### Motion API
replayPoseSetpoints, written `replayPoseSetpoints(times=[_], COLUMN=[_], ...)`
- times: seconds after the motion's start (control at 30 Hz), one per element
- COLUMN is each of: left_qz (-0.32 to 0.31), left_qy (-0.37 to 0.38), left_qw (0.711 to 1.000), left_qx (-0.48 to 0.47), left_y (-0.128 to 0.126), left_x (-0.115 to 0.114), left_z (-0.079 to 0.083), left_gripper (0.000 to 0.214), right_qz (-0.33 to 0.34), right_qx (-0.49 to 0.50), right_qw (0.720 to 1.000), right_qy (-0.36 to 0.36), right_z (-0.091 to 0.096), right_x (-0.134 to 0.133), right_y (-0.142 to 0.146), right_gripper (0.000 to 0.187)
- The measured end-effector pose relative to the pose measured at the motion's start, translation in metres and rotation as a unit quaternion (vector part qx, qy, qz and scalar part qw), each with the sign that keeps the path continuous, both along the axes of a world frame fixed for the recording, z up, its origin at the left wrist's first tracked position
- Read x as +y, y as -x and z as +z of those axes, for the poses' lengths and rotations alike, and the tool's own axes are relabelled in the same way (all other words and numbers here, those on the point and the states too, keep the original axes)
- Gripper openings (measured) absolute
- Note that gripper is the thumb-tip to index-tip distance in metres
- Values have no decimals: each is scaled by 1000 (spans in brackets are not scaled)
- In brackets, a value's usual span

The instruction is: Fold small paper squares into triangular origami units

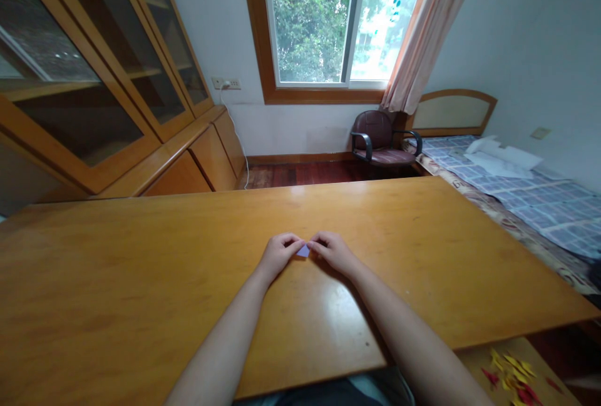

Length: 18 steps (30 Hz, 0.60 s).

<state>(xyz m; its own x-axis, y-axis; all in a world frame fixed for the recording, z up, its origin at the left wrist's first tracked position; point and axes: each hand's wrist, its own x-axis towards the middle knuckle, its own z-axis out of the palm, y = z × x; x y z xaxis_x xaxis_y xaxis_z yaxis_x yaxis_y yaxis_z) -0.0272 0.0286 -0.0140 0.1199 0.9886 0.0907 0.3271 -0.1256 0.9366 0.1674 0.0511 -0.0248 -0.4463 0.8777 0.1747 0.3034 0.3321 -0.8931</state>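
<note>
A small piece of purple paper (303,252) is pinched between my two hands, just above or on the wooden table (154,281). My left hand (280,252) closes thumb and fingers on its left side. On the paper's right side, my right hand (332,249) has its thumb and fingers pressed together. The fingertips of both hands nearly meet at the paper's upper edge. Part of the paper is hidden behind the fingers, and its folds are too small to make out.
Red and yellow paper pieces (514,374) lie on a lower surface at bottom right. Beyond the table stand a maroon armchair (375,136) and a bed (526,187). A glass-door cabinet (154,124) lines the left wall, with a white cord (235,127) beside it.
</note>
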Motion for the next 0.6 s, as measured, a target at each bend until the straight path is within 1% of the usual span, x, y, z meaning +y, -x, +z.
replayPoseSetpoints(times=[0.3, 0.47, 0.6], left_qz=[15, 14, 10], left_qy=[7, 7, 6], left_qw=[999, 999, 999], left_qx=[-46, -51, -46], left_y=[1, 2, 2], left_x=[4, 5, 5], left_z=[-2, -3, -4], left_gripper=[25, 26, 28], right_qz=[-5, 8, -7], right_qx=[7, -22, 22], right_qw=[1000, 1000, 999], right_qy=[22, 8, 28], right_z=[3, 1, -1], right_x=[-1, -1, 0], right_y=[1, 2, 1], right_gripper=[17, 17, 20])
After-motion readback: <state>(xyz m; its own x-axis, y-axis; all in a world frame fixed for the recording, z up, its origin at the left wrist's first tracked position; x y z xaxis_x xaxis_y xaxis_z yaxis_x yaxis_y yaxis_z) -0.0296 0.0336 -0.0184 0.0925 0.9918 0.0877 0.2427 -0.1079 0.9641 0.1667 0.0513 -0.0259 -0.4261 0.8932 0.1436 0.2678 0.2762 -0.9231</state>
